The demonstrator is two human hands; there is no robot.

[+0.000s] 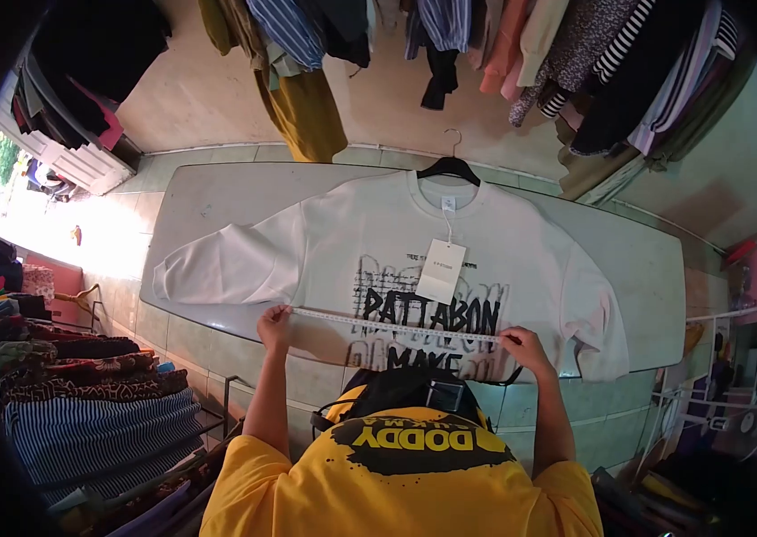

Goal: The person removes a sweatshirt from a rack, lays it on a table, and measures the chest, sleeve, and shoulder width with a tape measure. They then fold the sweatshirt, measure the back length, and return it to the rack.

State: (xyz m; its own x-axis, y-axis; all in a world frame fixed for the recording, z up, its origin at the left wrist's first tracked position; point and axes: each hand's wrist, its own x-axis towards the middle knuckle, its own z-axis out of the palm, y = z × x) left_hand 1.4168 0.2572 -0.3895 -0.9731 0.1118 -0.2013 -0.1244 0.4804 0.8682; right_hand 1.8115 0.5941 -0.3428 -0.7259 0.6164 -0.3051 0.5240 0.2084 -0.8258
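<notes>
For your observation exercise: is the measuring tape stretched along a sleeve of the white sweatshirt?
No, the measuring tape runs across the body of the white sweatshirt, held between the left hand and right hand.

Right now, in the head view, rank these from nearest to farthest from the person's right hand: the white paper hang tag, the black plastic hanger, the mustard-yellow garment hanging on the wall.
1. White paper hang tag, on the sweatshirt's chest, up and left of the right hand.
2. Black plastic hanger, at the collar, farther up.
3. Mustard-yellow garment, hanging beyond the table's far left side.
</notes>
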